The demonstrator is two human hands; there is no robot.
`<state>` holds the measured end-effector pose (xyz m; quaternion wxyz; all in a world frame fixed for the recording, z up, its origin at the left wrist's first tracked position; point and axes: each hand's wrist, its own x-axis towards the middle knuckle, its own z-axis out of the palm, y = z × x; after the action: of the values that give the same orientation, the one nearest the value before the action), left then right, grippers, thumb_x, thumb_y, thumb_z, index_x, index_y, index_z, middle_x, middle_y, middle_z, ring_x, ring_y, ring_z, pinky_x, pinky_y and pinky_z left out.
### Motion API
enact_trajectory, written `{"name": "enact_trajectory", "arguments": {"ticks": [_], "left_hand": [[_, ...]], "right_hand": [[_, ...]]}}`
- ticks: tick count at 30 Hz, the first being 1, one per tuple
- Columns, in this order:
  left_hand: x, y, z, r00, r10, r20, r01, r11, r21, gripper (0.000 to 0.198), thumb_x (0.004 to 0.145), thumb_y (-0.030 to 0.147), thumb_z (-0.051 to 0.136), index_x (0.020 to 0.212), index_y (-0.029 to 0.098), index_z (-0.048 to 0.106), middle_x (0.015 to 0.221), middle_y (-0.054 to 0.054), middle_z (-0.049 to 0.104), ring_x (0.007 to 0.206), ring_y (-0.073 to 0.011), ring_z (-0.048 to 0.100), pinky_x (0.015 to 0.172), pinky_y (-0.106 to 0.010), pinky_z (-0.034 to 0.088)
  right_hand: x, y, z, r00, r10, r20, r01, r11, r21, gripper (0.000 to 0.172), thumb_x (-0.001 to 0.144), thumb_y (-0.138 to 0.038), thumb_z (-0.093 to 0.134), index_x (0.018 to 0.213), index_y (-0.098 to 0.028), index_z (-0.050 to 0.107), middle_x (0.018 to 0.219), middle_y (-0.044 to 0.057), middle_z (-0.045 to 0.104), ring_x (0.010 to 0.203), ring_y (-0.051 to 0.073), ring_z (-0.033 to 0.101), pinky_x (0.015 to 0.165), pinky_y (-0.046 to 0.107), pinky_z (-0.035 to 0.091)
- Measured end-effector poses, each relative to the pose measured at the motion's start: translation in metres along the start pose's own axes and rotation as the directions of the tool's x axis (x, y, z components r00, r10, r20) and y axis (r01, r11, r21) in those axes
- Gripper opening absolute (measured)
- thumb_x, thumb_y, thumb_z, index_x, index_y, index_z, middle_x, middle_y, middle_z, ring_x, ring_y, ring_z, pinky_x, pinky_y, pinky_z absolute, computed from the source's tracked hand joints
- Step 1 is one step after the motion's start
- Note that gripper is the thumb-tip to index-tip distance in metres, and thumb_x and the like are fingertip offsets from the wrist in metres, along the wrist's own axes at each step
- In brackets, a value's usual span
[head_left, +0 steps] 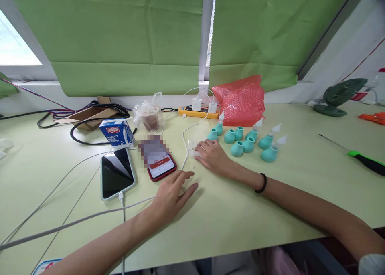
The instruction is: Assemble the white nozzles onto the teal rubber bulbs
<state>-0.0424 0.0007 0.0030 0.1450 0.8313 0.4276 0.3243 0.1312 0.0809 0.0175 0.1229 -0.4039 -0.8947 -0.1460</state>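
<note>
My right hand (214, 156) reaches to a small group of translucent plastic tips (191, 147) on the table, its fingers bent and closed at one of them. The exact grip is partly hidden by the fingers. My left hand (170, 197) hovers low over the table nearer to me, thumb and fingers apart, holding nothing. Right of my right hand stand several teal rubber bulbs with open necks (237, 148). Other teal bulbs (270, 152) carry clear nozzles with pointed translucent ends.
Left of my hands lie a red-cased phone (162, 168) and a charging phone (117, 174), with white cables around. Behind are a milk carton (118, 132), bagged tape (150, 118), a power strip (198, 113) and a red bubble-wrap bag (240, 102). A screwdriver (357, 155) and fan (339, 94) are right.
</note>
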Motion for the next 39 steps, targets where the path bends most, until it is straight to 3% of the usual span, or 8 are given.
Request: {"name": "enact_trajectory", "arguments": {"ticks": [4, 7, 10, 13, 18, 22, 30, 39], "left_hand": [[0.002, 0.0, 0.001, 0.979, -0.163, -0.118, 0.137, 0.969, -0.204, 0.032, 0.079, 0.031, 0.049, 0.107, 0.016, 0.044, 0.085, -0.005, 0.057, 0.066, -0.0114, 0.054, 0.057, -0.023, 0.049], [0.003, 0.0, 0.003, 0.986, -0.162, -0.027, 0.15, 0.955, -0.258, 0.024, 0.078, 0.031, 0.051, 0.096, 0.015, 0.053, 0.079, -0.004, 0.06, 0.065, -0.0115, 0.056, 0.057, -0.023, 0.049], [0.004, -0.001, 0.005, 0.985, -0.171, 0.023, 0.172, 0.96, -0.22, 0.017, 0.076, 0.028, 0.053, 0.085, 0.015, 0.059, 0.071, -0.002, 0.062, 0.061, -0.0116, 0.056, 0.055, -0.023, 0.049], [0.005, -0.004, 0.006, 0.975, -0.211, -0.066, 0.2, 0.969, -0.149, 0.018, 0.07, 0.024, 0.058, 0.085, 0.014, 0.059, 0.071, -0.003, 0.062, 0.057, -0.0114, 0.056, 0.053, -0.023, 0.049], [0.006, -0.004, 0.005, 0.992, -0.115, -0.059, 0.113, 0.993, -0.038, 0.012, 0.068, 0.016, 0.056, 0.078, 0.015, 0.063, 0.065, -0.002, 0.061, 0.054, -0.0117, 0.056, 0.05, -0.022, 0.047], [0.006, -0.005, 0.005, 0.996, -0.078, -0.037, 0.079, 0.997, 0.009, 0.014, 0.068, 0.014, 0.054, 0.079, 0.014, 0.064, 0.073, -0.006, 0.061, 0.059, -0.0134, 0.055, 0.054, -0.024, 0.048], [0.006, -0.007, 0.006, 0.996, -0.087, 0.01, 0.087, 0.995, 0.053, 0.019, 0.071, 0.021, 0.056, 0.088, 0.014, 0.062, 0.075, -0.006, 0.059, 0.065, -0.0156, 0.056, 0.059, -0.027, 0.047], [0.006, -0.006, 0.006, 0.996, -0.091, 0.025, 0.09, 0.996, 0.021, 0.013, 0.071, 0.022, 0.058, 0.08, 0.013, 0.061, 0.065, -0.003, 0.059, 0.059, -0.013, 0.054, 0.055, -0.024, 0.044]], "right_hand": [[-0.025, -0.01, -0.008, 0.959, -0.167, -0.229, 0.212, 0.959, 0.19, 0.016, 0.084, -0.024, 0.042, 0.092, -0.014, 0.052, 0.086, 0.009, 0.059, 0.085, 0.02, 0.05, 0.073, 0.034, 0.036], [-0.043, -0.021, -0.006, 0.927, -0.194, -0.32, 0.301, 0.896, 0.328, 0.01, 0.082, -0.021, 0.044, 0.086, -0.016, 0.052, 0.082, 0.006, 0.059, 0.076, 0.015, 0.051, 0.066, 0.028, 0.038], [-0.046, -0.024, -0.009, 0.927, -0.224, -0.3, 0.338, 0.846, 0.412, 0.021, 0.076, -0.031, 0.051, 0.092, -0.017, 0.05, 0.086, 0.006, 0.059, 0.079, 0.016, 0.05, 0.07, 0.03, 0.038], [-0.035, -0.018, -0.018, 0.96, -0.199, -0.198, 0.272, 0.835, 0.479, 0.048, 0.068, -0.044, 0.057, 0.105, -0.015, 0.046, 0.091, 0.008, 0.057, 0.086, 0.02, 0.049, 0.076, 0.036, 0.035], [-0.012, -0.01, -0.015, 0.999, -0.044, -0.002, 0.042, 0.927, 0.372, 0.03, 0.075, -0.036, 0.051, 0.098, -0.016, 0.055, 0.089, 0.009, 0.055, 0.088, 0.022, 0.046, 0.077, 0.037, 0.032], [-0.005, -0.01, 0.0, 0.994, -0.051, 0.094, 0.02, 0.951, 0.309, 0.019, 0.079, -0.031, 0.048, 0.08, -0.016, 0.059, 0.086, 0.008, 0.055, 0.086, 0.02, 0.046, 0.075, 0.035, 0.031], [-0.033, -0.013, -0.007, 0.978, -0.048, -0.204, 0.146, 0.855, 0.498, 0.013, 0.081, -0.027, 0.048, 0.081, -0.017, 0.056, 0.077, 0.004, 0.057, 0.081, 0.016, 0.049, 0.076, 0.034, 0.032], [-0.05, -0.027, 0.004, 0.961, -0.057, -0.271, 0.21, 0.788, 0.579, 0.013, 0.08, -0.022, 0.049, 0.087, -0.017, 0.059, 0.07, 0.003, 0.055, 0.073, 0.014, 0.048, 0.068, 0.029, 0.037]]}}
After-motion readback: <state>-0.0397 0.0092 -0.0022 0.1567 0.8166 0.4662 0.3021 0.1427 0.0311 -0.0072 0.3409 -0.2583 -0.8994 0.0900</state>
